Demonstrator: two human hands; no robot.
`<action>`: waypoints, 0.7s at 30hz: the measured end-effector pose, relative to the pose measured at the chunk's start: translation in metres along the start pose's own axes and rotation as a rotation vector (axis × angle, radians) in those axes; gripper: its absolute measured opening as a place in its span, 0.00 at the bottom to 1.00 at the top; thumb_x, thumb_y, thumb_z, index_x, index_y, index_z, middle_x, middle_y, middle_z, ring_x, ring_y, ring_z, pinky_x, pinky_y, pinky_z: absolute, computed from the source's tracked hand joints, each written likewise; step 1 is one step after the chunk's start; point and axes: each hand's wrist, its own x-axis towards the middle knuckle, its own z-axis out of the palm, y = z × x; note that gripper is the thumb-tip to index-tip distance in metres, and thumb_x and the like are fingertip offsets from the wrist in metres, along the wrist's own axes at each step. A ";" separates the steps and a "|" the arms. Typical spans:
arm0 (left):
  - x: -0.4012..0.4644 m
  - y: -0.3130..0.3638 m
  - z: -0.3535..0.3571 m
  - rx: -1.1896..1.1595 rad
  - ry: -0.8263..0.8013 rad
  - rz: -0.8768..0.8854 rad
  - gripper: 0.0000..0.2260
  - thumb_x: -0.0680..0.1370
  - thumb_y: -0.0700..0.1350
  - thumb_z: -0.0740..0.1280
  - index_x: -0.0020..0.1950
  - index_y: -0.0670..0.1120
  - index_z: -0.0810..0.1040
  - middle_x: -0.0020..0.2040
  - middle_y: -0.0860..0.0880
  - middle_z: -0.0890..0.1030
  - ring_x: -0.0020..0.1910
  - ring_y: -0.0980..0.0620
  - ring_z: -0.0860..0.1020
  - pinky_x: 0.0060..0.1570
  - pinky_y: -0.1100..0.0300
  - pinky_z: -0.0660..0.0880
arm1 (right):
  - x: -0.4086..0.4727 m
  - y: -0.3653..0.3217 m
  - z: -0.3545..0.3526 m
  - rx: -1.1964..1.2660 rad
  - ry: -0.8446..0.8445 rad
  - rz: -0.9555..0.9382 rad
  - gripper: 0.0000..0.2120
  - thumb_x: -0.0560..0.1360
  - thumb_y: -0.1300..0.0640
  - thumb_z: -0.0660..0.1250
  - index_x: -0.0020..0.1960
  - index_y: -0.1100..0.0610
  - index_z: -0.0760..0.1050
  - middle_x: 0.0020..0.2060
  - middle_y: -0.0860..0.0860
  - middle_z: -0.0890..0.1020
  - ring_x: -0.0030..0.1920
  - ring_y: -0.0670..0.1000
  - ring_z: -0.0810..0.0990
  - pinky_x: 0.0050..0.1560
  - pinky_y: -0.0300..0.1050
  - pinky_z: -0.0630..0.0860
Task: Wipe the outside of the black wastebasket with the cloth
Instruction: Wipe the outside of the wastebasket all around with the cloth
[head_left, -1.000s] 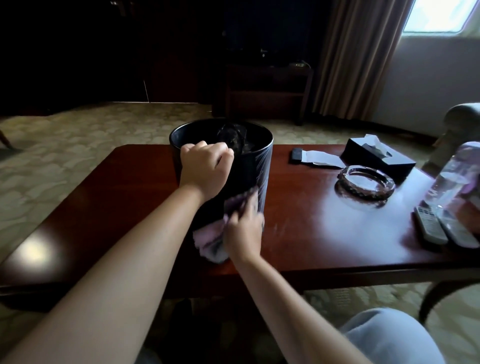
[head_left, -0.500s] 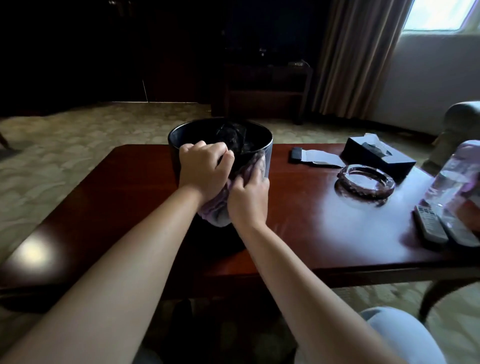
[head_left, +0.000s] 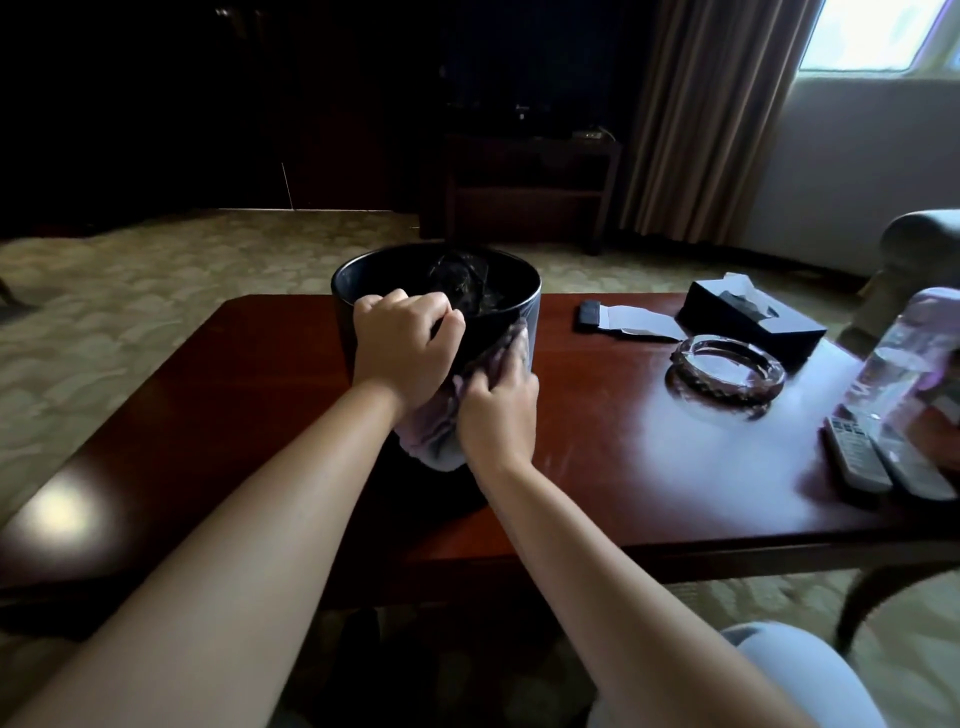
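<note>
The black wastebasket (head_left: 358, 291) stands on the dark red wooden table (head_left: 249, 395), a black liner crumpled inside it. My left hand (head_left: 402, 348) grips the basket's near rim, fingers curled over the edge. My right hand (head_left: 498, 408) holds a pale pink cloth (head_left: 434, 434) against the basket's near right side, just below the rim. The cloth hangs down under both hands and hides part of the wall.
Right of the basket lie a small black item on white paper (head_left: 623, 322), a black tissue box (head_left: 748, 325), a glass ashtray (head_left: 727, 371), a clear water bottle (head_left: 904, 358) and two remote controls (head_left: 878, 457). An armchair (head_left: 919, 249) stands at far right.
My right hand slid the cloth up the basket's side from low near the table to just under the rim. The left hand kept its grip on the rim.
</note>
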 end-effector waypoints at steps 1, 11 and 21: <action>0.000 0.000 0.000 0.000 0.007 0.000 0.15 0.74 0.53 0.52 0.29 0.48 0.64 0.25 0.56 0.65 0.33 0.47 0.71 0.46 0.54 0.60 | -0.002 0.004 0.000 -0.010 -0.010 0.023 0.30 0.78 0.53 0.56 0.76 0.43 0.46 0.65 0.57 0.67 0.63 0.57 0.71 0.63 0.48 0.68; 0.000 0.001 -0.002 0.002 -0.011 -0.005 0.15 0.74 0.54 0.51 0.31 0.48 0.66 0.26 0.58 0.64 0.35 0.47 0.72 0.46 0.54 0.61 | 0.001 -0.011 0.001 0.028 0.039 -0.083 0.30 0.78 0.53 0.57 0.75 0.41 0.49 0.62 0.54 0.69 0.60 0.54 0.71 0.54 0.43 0.66; -0.001 0.000 0.000 0.001 -0.008 -0.015 0.15 0.74 0.53 0.51 0.30 0.48 0.64 0.25 0.58 0.63 0.33 0.49 0.70 0.47 0.53 0.61 | 0.007 -0.011 -0.005 0.055 0.017 -0.043 0.29 0.79 0.54 0.57 0.76 0.44 0.50 0.65 0.55 0.68 0.63 0.53 0.70 0.57 0.41 0.64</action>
